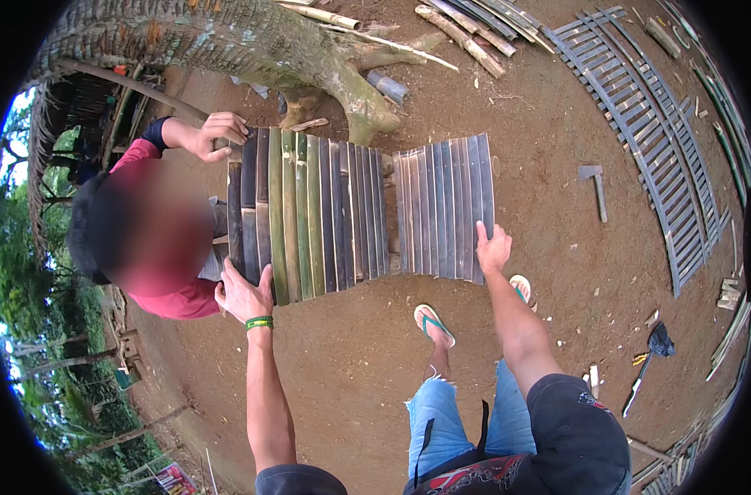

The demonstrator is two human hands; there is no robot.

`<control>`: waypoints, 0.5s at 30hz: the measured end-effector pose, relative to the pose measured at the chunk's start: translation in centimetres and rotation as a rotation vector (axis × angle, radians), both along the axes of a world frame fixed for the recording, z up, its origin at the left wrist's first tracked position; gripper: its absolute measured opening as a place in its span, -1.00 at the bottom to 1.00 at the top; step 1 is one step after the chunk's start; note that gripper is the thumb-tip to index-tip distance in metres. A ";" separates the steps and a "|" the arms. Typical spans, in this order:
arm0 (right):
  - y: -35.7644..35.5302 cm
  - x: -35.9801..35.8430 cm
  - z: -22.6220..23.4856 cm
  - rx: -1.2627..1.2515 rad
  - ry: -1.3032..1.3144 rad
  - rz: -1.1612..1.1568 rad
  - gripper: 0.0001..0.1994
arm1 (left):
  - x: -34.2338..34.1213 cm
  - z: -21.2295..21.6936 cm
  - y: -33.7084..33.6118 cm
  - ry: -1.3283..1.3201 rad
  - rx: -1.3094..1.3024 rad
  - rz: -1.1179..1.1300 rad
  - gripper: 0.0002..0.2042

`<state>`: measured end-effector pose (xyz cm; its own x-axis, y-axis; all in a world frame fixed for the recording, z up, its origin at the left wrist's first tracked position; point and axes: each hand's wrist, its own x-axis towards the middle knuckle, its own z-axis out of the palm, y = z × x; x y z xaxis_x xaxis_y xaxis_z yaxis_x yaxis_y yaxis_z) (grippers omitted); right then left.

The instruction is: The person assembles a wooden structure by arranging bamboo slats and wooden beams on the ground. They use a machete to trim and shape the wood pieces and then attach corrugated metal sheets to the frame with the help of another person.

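Observation:
A seat-like piece of bamboo slats stands before me in two sections with a narrow gap between them. The left slatted section [314, 206] mixes green and dark slats; the right slatted section [443, 206] is dark and slopes. My left hand [245, 293], a green band at its wrist, grips the near ends of the leftmost dark slats. At the right section's outer edge, my right hand [495, 250] is closed, thumb on top, its other fingers partly hidden. Across at the far left corner, a co-worker's hand [220, 136] holds the slat ends.
The co-worker in a red shirt [177, 299] crouches at the left. A tree trunk [227, 45] leans across the back. On the dirt ground lie a hatchet [594, 186], long slatted bamboo frames [640, 136], bamboo poles [462, 37] and a dark-headed tool [658, 342].

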<state>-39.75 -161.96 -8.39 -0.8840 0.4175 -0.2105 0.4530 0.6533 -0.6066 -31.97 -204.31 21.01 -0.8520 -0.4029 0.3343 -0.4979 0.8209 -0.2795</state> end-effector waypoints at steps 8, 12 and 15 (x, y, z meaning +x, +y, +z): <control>-0.1 -0.6 -7.6 -0.074 0.227 -0.033 -0.42 | -0.2 -4.7 -6.2 0.022 -0.032 0.001 -0.18; -0.3 -1.1 -7.2 -0.174 0.013 -0.034 -0.42 | -0.2 -5.9 -8.4 0.021 -0.033 0.046 -0.16; -1.7 -1.1 -8.3 -0.213 -0.003 -0.033 -0.41 | 0.2 -6.8 -10.2 -0.002 -0.002 0.093 -0.14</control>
<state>-40.82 -163.64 -16.64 -0.8697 0.3922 -0.2996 0.4741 0.4954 -0.7278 -31.72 -214.47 14.16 -0.8116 -0.4797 0.3333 -0.5714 0.7707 -0.2821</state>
